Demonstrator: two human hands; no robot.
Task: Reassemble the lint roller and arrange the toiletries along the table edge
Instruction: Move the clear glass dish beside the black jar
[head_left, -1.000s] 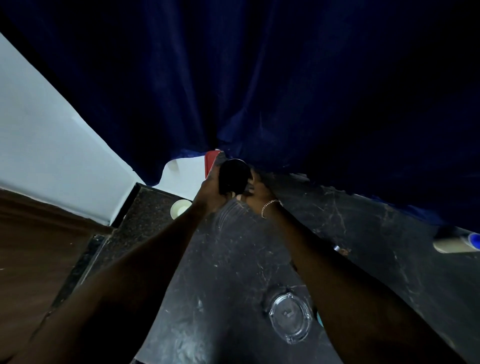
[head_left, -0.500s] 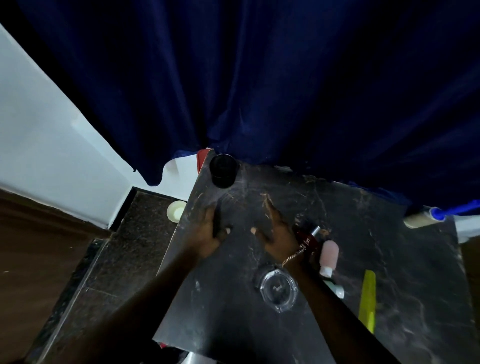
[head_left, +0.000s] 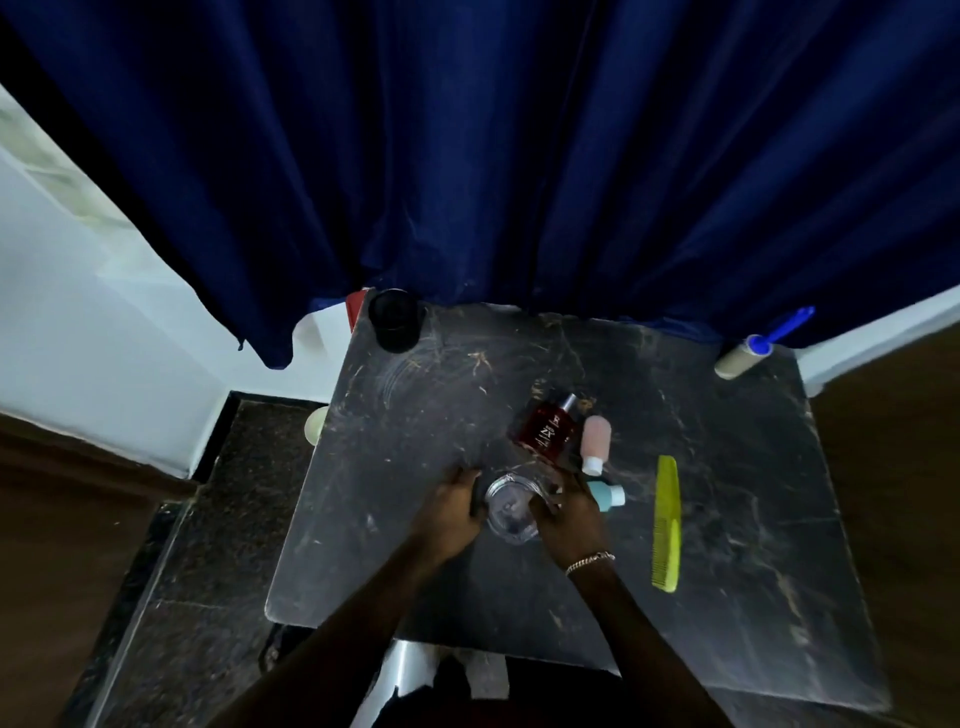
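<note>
Seen from the head camera, a person's left hand and right hand flank a clear glass dish at the middle of a dark, scratched bench. The fingers of both curl against its sides and hold it between them. A bracelet circles the right wrist.

The lint roller lies at the bench's upper-right corner, its blue handle reaching past the edge toward the navy curtain. A black cup stands at the upper-left corner, close to both edges. Bare bench runs along the far edge between cup and roller.

Just right of the hands, a red perfume bottle and a pink bottle lie side by side. A teal bottle lies just beside the right hand. A yellow-green comb lies farther right, lengthwise, with bare bench between it and the right edge.

The left third of the bench is bare to its edge, beyond which dark floor meets a white wall.
</note>
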